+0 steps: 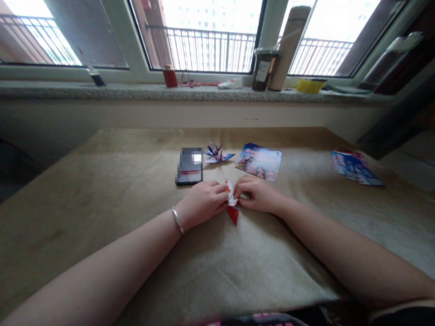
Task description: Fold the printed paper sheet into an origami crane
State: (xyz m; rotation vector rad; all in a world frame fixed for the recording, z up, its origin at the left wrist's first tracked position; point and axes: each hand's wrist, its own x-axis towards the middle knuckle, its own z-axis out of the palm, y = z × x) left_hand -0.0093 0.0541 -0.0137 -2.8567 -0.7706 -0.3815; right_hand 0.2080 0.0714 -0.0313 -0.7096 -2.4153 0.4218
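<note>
A small folded piece of origami paper (233,213), red with white and orange parts, lies on the brown table between my hands. My left hand (205,202) has its fingers closed on the paper's left side; a silver bangle circles that wrist. From the right, my right hand (256,192) pinches the paper's other side between thumb and fingers. The fingertips partly cover the folds. Just beyond are folded blue and pink paper cranes (219,154), whose exact number I cannot tell. A phone (190,167) lies left of them, its screen partly blurred out.
A stack of printed square sheets (258,162) lies beyond my right hand, and more printed sheets (355,167) fan out farther right. Along the window sill (136,93) stand a red bottle (170,77), a dark lidded cup (264,70), a tall tan cylinder (288,50) and a yellow item (311,86).
</note>
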